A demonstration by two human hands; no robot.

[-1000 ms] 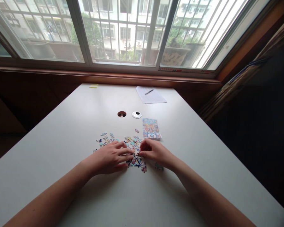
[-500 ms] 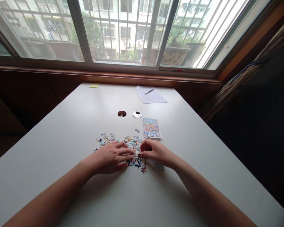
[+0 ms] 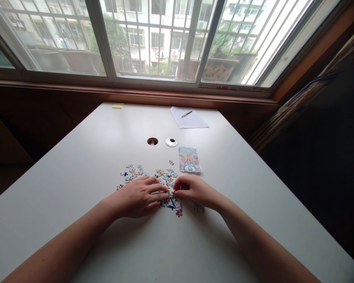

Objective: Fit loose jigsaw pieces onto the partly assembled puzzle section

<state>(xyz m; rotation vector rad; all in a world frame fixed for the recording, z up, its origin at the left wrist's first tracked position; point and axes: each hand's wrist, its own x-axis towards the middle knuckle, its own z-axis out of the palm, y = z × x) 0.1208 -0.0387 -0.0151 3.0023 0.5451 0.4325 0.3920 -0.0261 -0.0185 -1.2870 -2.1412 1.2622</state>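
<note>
A partly joined jigsaw puzzle [image 3: 170, 201] with a dark V shape lies on the white table under my fingertips. My left hand [image 3: 143, 195] rests palm down at its left side, fingers stretched out and their tips on the joined pieces. Thumb and forefinger of my right hand [image 3: 190, 188] are pinched at the puzzle's upper right edge, on a small puzzle piece that the fingers mostly cover. Loose puzzle pieces [image 3: 166, 175] are scattered just beyond both hands. More joined pieces [image 3: 199, 208] show beneath my right wrist, partly hidden.
A colourful picture sheet [image 3: 189, 159] lies beyond my right hand. Farther back are a round cable hole [image 3: 152, 141], its metal cover [image 3: 171, 142], paper [image 3: 191, 120] with a pen [image 3: 187, 114], and a yellow note [image 3: 117, 105]. A barred window [image 3: 153, 43] borders the table's far side.
Both hands stay at the puzzle almost unmoved. The right fingertips shift very slightly against its edge, and the whole view drifts a little.
</note>
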